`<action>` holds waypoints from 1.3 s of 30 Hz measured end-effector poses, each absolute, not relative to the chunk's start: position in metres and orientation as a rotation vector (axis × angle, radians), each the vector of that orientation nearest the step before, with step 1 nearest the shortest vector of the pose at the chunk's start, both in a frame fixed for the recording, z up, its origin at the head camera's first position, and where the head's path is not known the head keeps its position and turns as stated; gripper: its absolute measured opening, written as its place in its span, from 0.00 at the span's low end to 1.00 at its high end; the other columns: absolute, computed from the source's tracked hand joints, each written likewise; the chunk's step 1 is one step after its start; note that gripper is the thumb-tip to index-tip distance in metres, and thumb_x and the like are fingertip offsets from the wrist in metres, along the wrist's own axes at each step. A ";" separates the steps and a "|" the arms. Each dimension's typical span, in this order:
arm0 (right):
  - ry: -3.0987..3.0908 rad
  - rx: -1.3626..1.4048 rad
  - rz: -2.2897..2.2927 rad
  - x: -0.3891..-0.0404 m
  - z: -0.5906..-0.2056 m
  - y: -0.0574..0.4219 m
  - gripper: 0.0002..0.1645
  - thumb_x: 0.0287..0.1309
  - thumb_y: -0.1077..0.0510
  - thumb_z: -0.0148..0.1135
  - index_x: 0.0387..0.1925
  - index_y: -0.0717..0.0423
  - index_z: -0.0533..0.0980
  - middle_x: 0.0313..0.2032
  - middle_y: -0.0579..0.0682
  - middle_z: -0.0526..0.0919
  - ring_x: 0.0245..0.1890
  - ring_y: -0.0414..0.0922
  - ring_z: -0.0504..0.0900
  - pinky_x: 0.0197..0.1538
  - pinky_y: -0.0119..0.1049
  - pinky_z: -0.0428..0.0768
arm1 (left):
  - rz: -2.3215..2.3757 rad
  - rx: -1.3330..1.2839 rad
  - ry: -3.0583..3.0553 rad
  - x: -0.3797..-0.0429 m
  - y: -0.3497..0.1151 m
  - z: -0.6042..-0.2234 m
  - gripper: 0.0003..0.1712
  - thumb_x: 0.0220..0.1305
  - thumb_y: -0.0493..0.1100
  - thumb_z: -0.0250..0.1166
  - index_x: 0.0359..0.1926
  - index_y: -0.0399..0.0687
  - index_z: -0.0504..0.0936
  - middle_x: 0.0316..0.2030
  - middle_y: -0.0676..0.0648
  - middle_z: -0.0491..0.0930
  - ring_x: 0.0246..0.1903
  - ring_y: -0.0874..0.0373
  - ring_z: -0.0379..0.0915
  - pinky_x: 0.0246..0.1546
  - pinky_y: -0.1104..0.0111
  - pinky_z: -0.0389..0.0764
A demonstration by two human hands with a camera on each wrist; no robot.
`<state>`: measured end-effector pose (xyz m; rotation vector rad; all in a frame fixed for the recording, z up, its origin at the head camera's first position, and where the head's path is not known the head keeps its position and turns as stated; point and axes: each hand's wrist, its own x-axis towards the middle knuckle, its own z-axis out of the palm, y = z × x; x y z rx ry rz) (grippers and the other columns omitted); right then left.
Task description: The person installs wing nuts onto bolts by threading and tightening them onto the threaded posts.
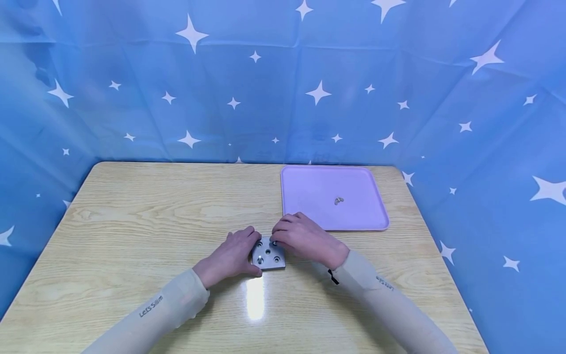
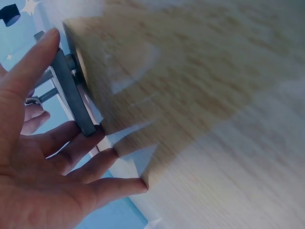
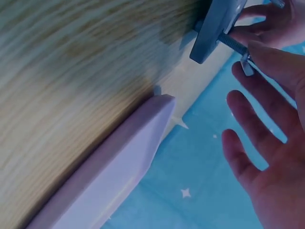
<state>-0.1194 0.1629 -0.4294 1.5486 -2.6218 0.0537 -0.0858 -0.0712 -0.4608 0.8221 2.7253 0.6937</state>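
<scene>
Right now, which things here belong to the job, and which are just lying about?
Job: metal plate, held by the left hand; wing nut on its bolt, pinched by the right hand; probably the purple tray and its small hardware.
Background: starry curtain, wooden table.

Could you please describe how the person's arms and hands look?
Pale greyish sleeves cover both forearms, each printed with dark lettering like "Let's Slim". The left hand and right hand are gloveless. Something small and black shows at the right cuff.
</scene>
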 end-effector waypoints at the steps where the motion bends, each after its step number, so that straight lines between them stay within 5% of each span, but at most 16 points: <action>1: -2.619 1.537 0.050 -0.120 -0.430 0.162 0.10 0.65 0.56 0.71 0.47 0.43 0.86 0.47 0.39 0.87 0.51 0.42 0.80 0.52 0.41 0.76 | 0.695 0.822 2.726 -0.086 -0.071 -0.461 0.41 0.40 0.53 0.87 0.52 0.41 0.77 0.38 0.52 0.70 0.39 0.55 0.69 0.40 0.54 0.72; 13: -2.728 1.378 0.236 -0.113 -0.436 0.155 0.06 0.65 0.56 0.71 0.42 0.50 0.85 0.35 0.42 0.85 0.37 0.40 0.80 0.43 0.36 0.78 | 0.690 0.817 2.729 -0.084 -0.070 -0.458 0.41 0.40 0.53 0.87 0.53 0.40 0.78 0.39 0.51 0.71 0.40 0.54 0.69 0.42 0.51 0.74; 30: -2.815 1.181 0.455 -0.103 -0.442 0.146 0.03 0.65 0.60 0.69 0.39 0.56 0.84 0.33 0.46 0.86 0.34 0.41 0.82 0.45 0.40 0.82 | 0.664 0.802 2.732 -0.085 -0.070 -0.460 0.42 0.41 0.54 0.86 0.54 0.41 0.77 0.40 0.51 0.71 0.40 0.55 0.69 0.43 0.52 0.74; 35: -2.845 1.181 0.362 -0.103 -0.439 0.151 0.18 0.65 0.45 0.71 0.44 0.55 0.83 0.36 0.45 0.86 0.34 0.42 0.80 0.42 0.40 0.78 | 0.661 0.818 2.734 -0.085 -0.071 -0.462 0.42 0.40 0.55 0.86 0.53 0.42 0.77 0.39 0.52 0.70 0.38 0.56 0.68 0.40 0.55 0.72; 39: -2.821 1.304 0.229 -0.107 -0.433 0.159 0.27 0.61 0.43 0.73 0.57 0.50 0.81 0.51 0.44 0.86 0.47 0.45 0.81 0.46 0.42 0.76 | 0.660 0.829 2.743 -0.084 -0.072 -0.460 0.42 0.40 0.54 0.86 0.52 0.42 0.77 0.39 0.51 0.71 0.38 0.55 0.68 0.39 0.54 0.73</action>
